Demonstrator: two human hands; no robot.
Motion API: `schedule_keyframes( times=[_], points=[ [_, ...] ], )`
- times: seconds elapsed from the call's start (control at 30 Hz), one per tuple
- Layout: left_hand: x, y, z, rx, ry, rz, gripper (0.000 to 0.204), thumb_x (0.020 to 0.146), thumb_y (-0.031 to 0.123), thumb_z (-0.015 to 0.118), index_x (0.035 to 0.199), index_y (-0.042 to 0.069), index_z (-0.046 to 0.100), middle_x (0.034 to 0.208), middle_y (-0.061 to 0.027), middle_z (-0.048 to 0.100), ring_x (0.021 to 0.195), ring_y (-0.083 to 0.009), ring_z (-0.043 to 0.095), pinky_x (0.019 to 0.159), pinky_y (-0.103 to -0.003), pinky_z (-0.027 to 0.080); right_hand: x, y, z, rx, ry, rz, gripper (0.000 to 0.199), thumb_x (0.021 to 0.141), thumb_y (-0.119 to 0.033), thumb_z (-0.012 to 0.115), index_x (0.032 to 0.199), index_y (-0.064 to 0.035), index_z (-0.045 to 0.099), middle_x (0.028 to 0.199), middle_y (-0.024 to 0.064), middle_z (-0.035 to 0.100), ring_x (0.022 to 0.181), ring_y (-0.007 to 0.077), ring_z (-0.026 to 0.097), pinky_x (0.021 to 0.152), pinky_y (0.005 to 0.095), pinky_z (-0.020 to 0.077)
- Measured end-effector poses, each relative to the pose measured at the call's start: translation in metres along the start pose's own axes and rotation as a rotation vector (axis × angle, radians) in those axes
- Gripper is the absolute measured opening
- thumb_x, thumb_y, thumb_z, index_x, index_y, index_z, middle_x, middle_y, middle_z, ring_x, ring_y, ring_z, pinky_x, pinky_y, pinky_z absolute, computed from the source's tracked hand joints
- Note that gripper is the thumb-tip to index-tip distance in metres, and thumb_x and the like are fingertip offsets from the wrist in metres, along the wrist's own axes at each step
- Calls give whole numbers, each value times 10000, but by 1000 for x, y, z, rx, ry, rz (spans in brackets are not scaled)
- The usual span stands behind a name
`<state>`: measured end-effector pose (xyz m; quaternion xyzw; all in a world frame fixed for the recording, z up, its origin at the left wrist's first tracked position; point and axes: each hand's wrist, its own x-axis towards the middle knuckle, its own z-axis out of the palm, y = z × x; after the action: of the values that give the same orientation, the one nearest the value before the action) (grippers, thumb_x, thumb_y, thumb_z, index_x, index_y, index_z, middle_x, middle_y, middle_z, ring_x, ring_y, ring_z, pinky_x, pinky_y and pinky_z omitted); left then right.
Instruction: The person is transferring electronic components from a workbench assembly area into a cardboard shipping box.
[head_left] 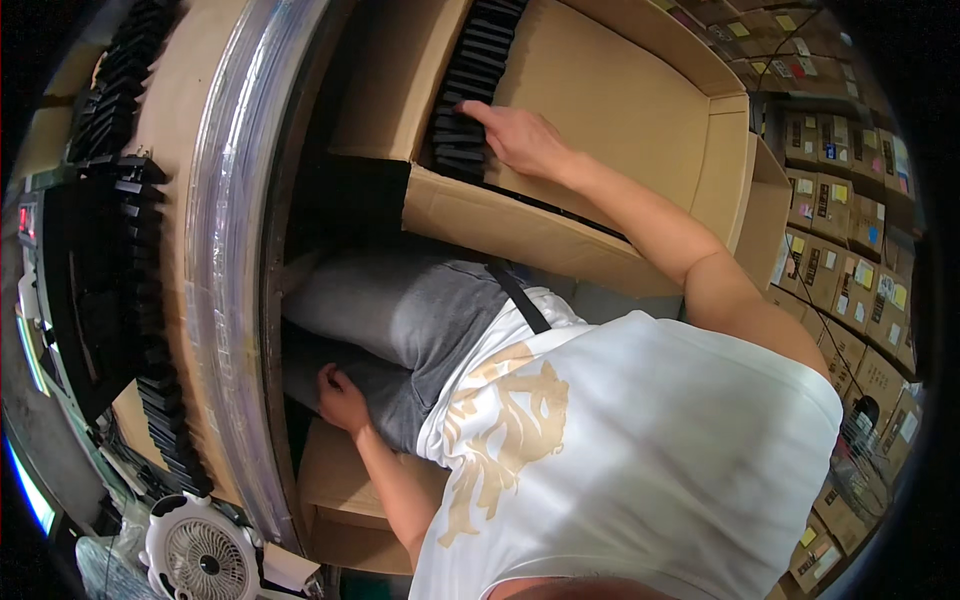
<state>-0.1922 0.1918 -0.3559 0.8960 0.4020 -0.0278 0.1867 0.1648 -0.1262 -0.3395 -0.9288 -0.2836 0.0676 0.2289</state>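
Brown cardboard cartons (832, 205) line three o'clock!
Right hand (528, 143) touches slim black pieces (484, 62) at twelve, pinch unclear; best kept aligned.

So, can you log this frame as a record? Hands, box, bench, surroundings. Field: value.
right hand: reaching into the open brown cardboard box, at the row of thin black pieces
left hand: over the grey trousers, nothing visible in it
box contents: pieces lined up along one side
bench: brown top with a shiny clear plastic strip along its edge; more black pieces on it
nearby: round white fan
background: stacked brown cartons with coloured labels
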Motion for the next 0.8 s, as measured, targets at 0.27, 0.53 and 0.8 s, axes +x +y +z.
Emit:
schedule_keyframes(
  times=[0.27,0.53,0.8],
  points=[
    [-1,-4,-1,66,-5,-20,249,858,216,482,1023,146,656,909,-57,704,769,-338,633,693,-394,468,-15,-7,-21,347,-152,122,159,856,-162,548,962,-69,622,749,58,619,609,256,533,566,315,446],
    [-3,1,-2,51,-5,12,257,862,220,473,1030,147,654,906,-61,704,760,-338,632,694,-395,465,-21,-4,10,417,-338,15,383,880,-337,535,722,-7,647,647,74,629,555,240,513,579,333,449],
    [4,0,-2,63,1,16,251,864,215,478,1033,149,652,897,-64,702,764,-326,635,695,-391,468,-12,-6,0,401,-328,-2,407,891,-325,517,720,24,638,620,103,615,527,252,492,575,347,446]
  ],
)
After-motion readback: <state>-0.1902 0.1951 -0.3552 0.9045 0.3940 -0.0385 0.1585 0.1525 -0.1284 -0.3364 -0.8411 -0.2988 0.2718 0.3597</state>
